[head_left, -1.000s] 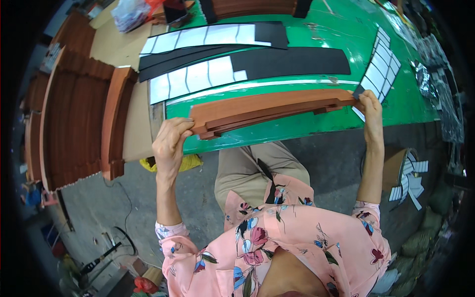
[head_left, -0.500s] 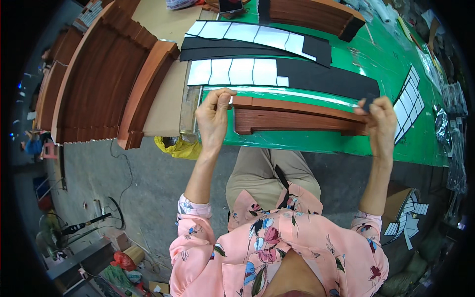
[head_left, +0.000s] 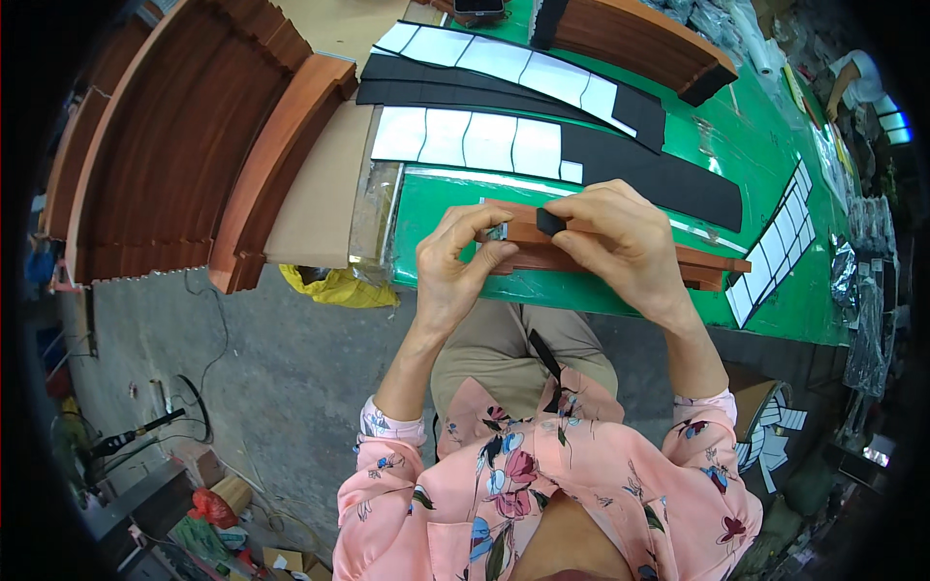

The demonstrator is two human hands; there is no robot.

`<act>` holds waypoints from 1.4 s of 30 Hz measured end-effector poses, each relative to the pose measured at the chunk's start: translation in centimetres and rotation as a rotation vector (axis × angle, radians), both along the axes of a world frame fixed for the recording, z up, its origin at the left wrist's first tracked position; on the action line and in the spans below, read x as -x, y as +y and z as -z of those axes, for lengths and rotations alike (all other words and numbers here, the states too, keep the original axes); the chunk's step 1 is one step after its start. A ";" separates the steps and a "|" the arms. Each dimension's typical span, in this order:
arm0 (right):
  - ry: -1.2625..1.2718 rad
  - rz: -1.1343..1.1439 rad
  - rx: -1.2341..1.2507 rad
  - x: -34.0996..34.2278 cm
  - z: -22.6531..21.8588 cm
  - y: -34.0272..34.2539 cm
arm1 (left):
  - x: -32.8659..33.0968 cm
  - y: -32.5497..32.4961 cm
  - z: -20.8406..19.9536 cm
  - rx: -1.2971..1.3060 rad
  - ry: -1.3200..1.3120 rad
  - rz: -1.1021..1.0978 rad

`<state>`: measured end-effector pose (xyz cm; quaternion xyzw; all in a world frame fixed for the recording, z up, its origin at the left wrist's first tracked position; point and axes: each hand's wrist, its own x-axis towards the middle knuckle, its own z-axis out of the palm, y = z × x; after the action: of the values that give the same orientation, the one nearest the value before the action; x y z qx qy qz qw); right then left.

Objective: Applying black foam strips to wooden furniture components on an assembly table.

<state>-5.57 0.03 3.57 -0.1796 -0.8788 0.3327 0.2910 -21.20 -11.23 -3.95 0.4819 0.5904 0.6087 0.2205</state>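
Green surface (head_left: pixel 765 145) over a grey floor (head_left: pixel 291 387); brown wooden strip (head_left: pixel 533 257) taken as landmark. Strip lies along the surface's near edge, beneath both hands, partly hidden by them.

Left hand (head_left: pixel 453 263): over the strip's left end, grip narrowed to a thumb-and-finger pinch on a small pale piece (head_left: pixel 497 232), kind too small to tell. Right hand (head_left: pixel 630 242): above the strip's middle, fingertips drawn together on a small black piece (head_left: pixel 550 222), just beside the pale one. Whether either hand touches the strip, cannot tell.

Beyond the strip: black sheets (head_left: pixel 668 179), white panels (head_left: pixel 475 137) lying on them; farther beyond, a curved brown piece (head_left: pixel 635 44) with black ends. Right of the strip: white gridded sheet (head_left: pixel 775 242), slantwise. Left of the strip: cardboard (head_left: pixel 320 213), then a large ribbed brown panel (head_left: pixel 184 165). Yellow bag (head_left: pixel 339 288) lower left of it.
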 end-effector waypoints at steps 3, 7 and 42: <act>-0.015 -0.009 -0.228 0.8 0.2 -0.3 | 0.4 0.0 0.2 -0.027 -0.007 0.039; -0.042 0.046 -0.280 0.9 0.7 -0.8 | 0.3 0.4 -0.1 -0.012 -0.057 0.068; -0.068 0.033 -0.226 1.5 1.3 -1.2 | 0.3 0.3 -0.4 0.019 -0.079 0.084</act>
<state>-7.10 -1.17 2.25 -0.1712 -0.9170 0.2205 0.2850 -21.48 -10.95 -3.53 0.4800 0.5662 0.6118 0.2735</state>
